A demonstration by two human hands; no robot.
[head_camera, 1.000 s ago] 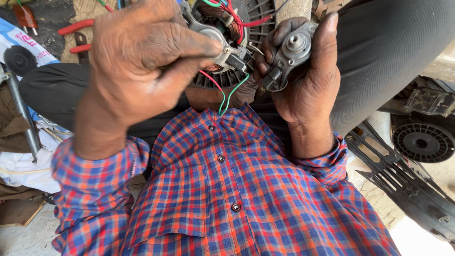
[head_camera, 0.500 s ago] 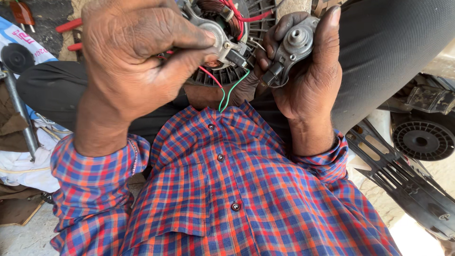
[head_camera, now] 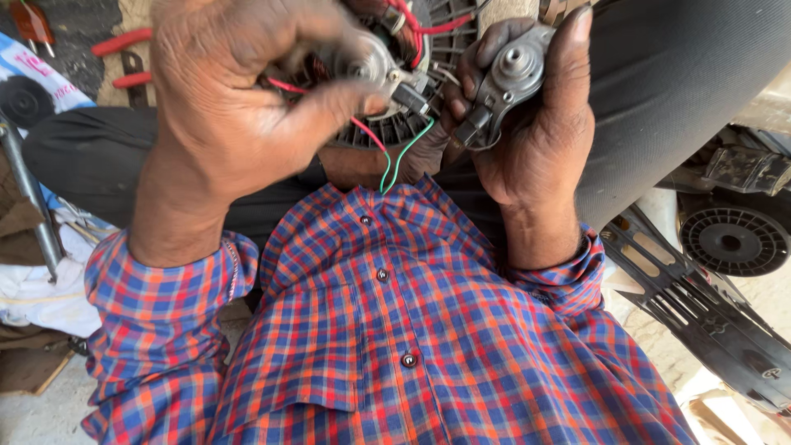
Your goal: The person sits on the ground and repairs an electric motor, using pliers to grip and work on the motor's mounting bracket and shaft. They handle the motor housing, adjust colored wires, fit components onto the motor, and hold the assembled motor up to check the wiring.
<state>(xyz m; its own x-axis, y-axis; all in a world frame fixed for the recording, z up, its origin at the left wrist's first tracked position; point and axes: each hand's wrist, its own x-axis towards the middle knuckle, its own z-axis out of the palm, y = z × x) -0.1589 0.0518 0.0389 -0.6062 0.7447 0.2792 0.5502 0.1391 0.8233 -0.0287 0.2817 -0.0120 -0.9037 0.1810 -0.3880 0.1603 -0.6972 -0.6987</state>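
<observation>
Setting: dusty floor (head_camera: 25, 412) of a repair spot, seen from above over the person's lap, with parts and tools lying around.
Left hand (head_camera: 239, 124): raised over the lap, its fingers (head_camera: 329, 103) curled tight around a small motor (head_camera: 367, 62); the picture is blurred there, so the exact grip is hard to read.
Right hand (head_camera: 535, 140): fingers (head_camera: 573, 66) wrapped around a grey metal motor cap (head_camera: 507, 78), thumb on one side, palm behind it.
Wires: red wire (head_camera: 367, 132) and green wire (head_camera: 404, 156) hang from the small motor down toward the shirt collar; more red wires (head_camera: 428, 25) loop above.
Fan guard (head_camera: 445, 49): dark slatted round part behind the two hands, resting on the dark trousers (head_camera: 676, 91).
Clothing: checked shirt (head_camera: 395, 346) in blue, red and orange, buttoned.
Left side: red-handled pliers (head_camera: 119, 58) on the ground, a metal rod (head_camera: 29, 198), white cloth (head_camera: 41, 288).
Right side: black round fan hub (head_camera: 733, 239) and a black slatted plastic panel (head_camera: 700, 305) on the floor.
</observation>
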